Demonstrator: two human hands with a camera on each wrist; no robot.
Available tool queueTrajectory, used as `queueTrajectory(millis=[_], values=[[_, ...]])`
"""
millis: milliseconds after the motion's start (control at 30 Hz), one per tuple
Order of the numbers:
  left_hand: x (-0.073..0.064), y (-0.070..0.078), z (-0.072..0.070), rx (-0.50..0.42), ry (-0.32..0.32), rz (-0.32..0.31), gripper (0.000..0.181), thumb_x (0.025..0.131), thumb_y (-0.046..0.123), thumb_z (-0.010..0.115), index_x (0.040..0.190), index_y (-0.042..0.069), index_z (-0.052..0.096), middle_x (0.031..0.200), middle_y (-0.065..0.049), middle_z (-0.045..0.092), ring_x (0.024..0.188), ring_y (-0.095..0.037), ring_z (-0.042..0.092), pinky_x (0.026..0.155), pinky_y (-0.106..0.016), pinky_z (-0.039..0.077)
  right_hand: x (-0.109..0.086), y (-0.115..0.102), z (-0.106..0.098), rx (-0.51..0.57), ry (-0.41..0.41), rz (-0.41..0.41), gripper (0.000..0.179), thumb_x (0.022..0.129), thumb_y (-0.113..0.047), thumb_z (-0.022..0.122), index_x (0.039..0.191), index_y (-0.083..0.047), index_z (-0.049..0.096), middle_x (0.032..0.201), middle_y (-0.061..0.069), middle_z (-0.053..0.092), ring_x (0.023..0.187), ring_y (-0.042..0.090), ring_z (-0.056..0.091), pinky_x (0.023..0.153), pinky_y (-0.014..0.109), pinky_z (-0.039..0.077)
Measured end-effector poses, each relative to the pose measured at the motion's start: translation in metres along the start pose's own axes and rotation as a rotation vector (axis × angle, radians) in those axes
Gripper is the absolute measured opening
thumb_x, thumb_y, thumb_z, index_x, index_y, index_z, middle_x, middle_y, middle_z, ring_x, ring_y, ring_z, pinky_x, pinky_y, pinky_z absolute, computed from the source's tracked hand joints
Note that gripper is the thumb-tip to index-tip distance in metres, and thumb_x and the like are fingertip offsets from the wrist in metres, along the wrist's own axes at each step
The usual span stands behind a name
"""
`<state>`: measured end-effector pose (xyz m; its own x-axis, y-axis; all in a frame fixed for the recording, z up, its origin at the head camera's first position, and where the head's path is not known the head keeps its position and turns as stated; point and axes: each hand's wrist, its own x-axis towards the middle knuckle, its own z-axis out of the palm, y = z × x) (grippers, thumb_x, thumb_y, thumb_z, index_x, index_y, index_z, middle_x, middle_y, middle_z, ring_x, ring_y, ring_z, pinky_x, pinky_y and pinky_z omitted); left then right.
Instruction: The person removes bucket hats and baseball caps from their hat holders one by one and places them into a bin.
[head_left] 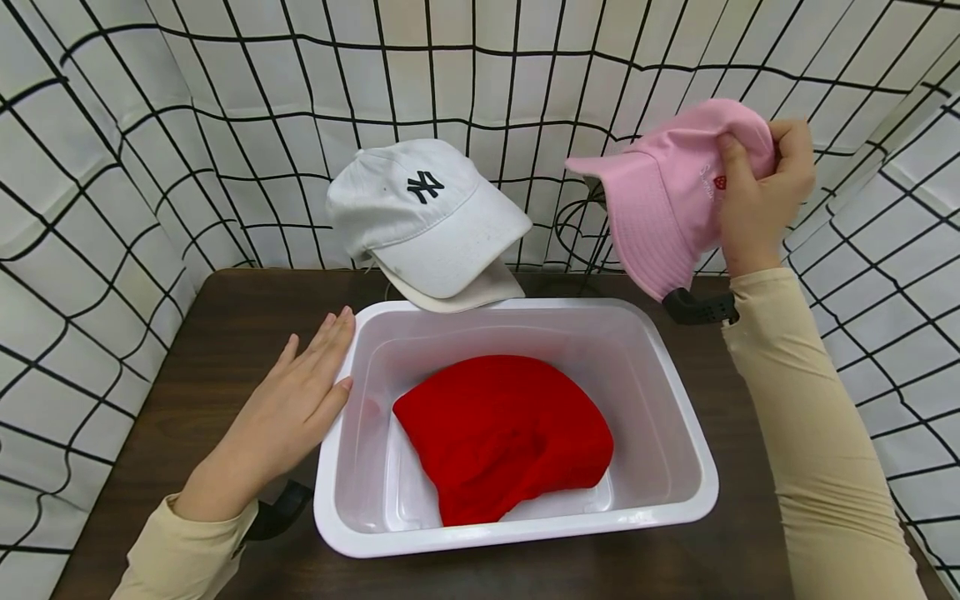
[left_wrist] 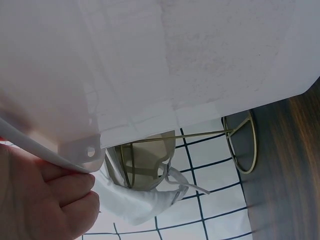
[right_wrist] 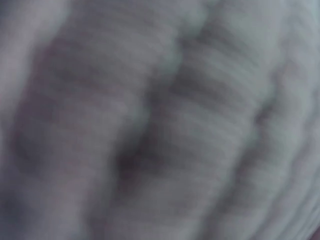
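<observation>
In the head view my right hand (head_left: 765, 187) pinches a pink baseball cap (head_left: 675, 187) by its crown, thumb on the outside. The cap hangs in the air at the upper right, with its brim pointing left and down. My left hand (head_left: 296, 408) lies with fingers straight against the left rim of a white plastic basin (head_left: 517, 540). Inside the basin rests a folded red cloth-like item (head_left: 510, 433). The left wrist view shows the fingers (left_wrist: 75, 200) at the basin's rim from below. Only blurred, ribbed pale material (right_wrist: 160, 120) fills the right wrist view.
Behind the basin a white cap (head_left: 435, 217) with a dark logo sits over a beige cap (head_left: 465, 290). A gold wire stand (left_wrist: 252, 150) shows beneath them. Black wire grid (head_left: 472, 125) backed with white sheeting surrounds the dark wooden table (head_left: 225, 358).
</observation>
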<state>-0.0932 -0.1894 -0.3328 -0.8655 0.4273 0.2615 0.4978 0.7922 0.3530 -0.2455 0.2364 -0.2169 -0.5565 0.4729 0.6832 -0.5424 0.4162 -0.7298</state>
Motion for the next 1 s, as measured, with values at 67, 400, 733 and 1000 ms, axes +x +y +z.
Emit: queueTrajectory(millis=[67,400,733,1000], values=[[0.000,0.000,0.000,0.000,0.001,0.003,0.063,0.098,0.022,0.044,0.150,0.003,0.015,0.154,-0.015,0.020,0.141,-0.032,0.019,0.110,-0.057,0.009,0.000,0.002,-0.004,-0.011,0.013,-0.022,0.023,0.081,-0.006,0.072,0.074,-0.018,0.054,0.076,-0.008,0.047,0.080,0.007,0.047,0.071,0.020,0.034],[0.000,0.000,0.000,-0.002,0.002,0.003,0.063,0.098,0.022,0.044,0.150,0.002,0.016,0.154,-0.015,0.019,0.141,-0.032,0.019,0.111,-0.056,0.008,-0.010,-0.007,-0.012,-0.050,0.073,-0.208,0.027,0.078,-0.008,0.072,0.070,-0.025,0.052,0.072,-0.015,0.044,0.077,0.004,0.046,0.071,0.018,0.033],[0.000,0.001,-0.001,-0.006,-0.005,-0.007,0.063,0.097,0.022,0.044,0.150,0.002,0.016,0.154,-0.015,0.019,0.141,-0.032,0.019,0.111,-0.057,0.008,-0.038,-0.044,-0.021,0.024,-0.372,0.040,0.009,0.076,-0.002,0.073,0.071,-0.003,0.066,0.063,-0.002,0.056,0.056,0.010,0.046,0.053,0.019,0.037],[0.000,0.001,-0.001,-0.009,-0.007,-0.012,0.063,0.097,0.022,0.044,0.150,0.003,0.016,0.154,-0.015,0.020,0.141,-0.032,0.019,0.111,-0.056,0.008,-0.038,-0.055,-0.021,-0.156,-0.572,-0.098,0.014,0.080,-0.006,0.073,0.079,0.003,0.063,0.095,-0.004,0.058,0.094,0.011,0.052,0.075,0.019,0.042]])
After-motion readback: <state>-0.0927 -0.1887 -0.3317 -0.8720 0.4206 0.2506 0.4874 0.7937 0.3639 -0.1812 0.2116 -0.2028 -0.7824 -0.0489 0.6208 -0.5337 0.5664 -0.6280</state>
